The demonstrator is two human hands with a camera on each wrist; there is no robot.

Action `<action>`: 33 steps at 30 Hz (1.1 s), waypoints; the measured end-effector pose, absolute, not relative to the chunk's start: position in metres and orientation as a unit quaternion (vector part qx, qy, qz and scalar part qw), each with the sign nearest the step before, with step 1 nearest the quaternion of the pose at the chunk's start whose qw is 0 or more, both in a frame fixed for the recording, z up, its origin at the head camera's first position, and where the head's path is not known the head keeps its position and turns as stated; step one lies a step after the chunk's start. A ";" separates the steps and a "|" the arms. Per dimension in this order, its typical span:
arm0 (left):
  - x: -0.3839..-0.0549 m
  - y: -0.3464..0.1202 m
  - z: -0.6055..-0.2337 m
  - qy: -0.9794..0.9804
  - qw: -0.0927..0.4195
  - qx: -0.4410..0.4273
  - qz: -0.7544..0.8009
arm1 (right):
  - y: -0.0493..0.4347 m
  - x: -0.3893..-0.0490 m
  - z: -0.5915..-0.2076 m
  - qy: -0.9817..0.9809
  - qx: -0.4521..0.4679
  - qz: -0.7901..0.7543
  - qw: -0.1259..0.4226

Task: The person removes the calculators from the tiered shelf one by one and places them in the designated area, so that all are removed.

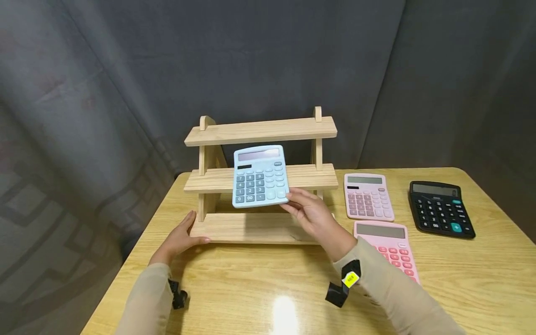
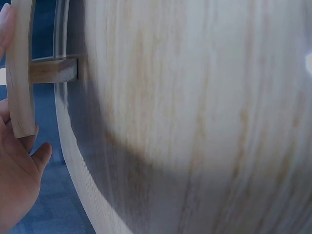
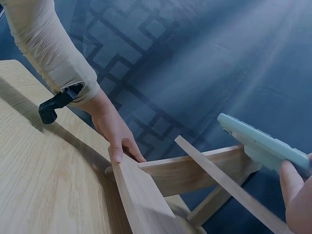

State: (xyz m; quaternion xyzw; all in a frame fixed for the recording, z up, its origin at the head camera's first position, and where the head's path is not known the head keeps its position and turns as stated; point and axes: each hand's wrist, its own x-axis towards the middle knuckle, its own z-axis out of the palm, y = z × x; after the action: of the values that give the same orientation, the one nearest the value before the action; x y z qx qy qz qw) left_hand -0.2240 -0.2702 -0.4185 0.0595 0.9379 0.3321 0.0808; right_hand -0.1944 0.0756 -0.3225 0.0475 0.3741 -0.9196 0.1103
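A light blue calculator [image 1: 260,177] is held up in front of the middle tier of a three-tier wooden display stand [image 1: 260,132], its keys and screen facing me. My right hand [image 1: 311,214] pinches its lower right corner between thumb and fingers. In the right wrist view the calculator [image 3: 263,144] appears edge-on, tilted, beside the stand's upper boards. My left hand [image 1: 180,238] grips the left end of the bottom board, thumb along the front edge and fingers round the side. The left wrist view shows that hand [image 2: 19,170] at the board's end [image 2: 20,97].
Right of the stand lie a pale pink calculator [image 1: 368,197], a pink one with brighter keys [image 1: 393,246] partly covered by my right forearm, and a black one [image 1: 441,209]. All rest on the wooden table [image 1: 234,288]. A dark grey curtain [image 1: 259,60] hangs behind.
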 end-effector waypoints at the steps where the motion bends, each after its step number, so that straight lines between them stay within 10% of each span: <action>1: -0.224 -0.270 -0.419 0.938 0.081 0.060 0.332 | 0.078 -0.193 -0.323 0.372 0.046 -0.921 0.110; 33: -0.222 -0.268 -0.419 0.935 0.084 0.060 0.340 | 0.163 -0.159 -0.340 0.314 -0.011 -0.945 0.091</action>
State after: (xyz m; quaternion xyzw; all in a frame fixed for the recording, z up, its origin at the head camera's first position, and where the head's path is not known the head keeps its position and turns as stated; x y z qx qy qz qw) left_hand -0.2215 -0.2684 -0.4187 0.0596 0.9350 0.3395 0.0837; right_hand -0.1586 0.1629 -0.3404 -0.0109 0.3140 -0.9450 0.0911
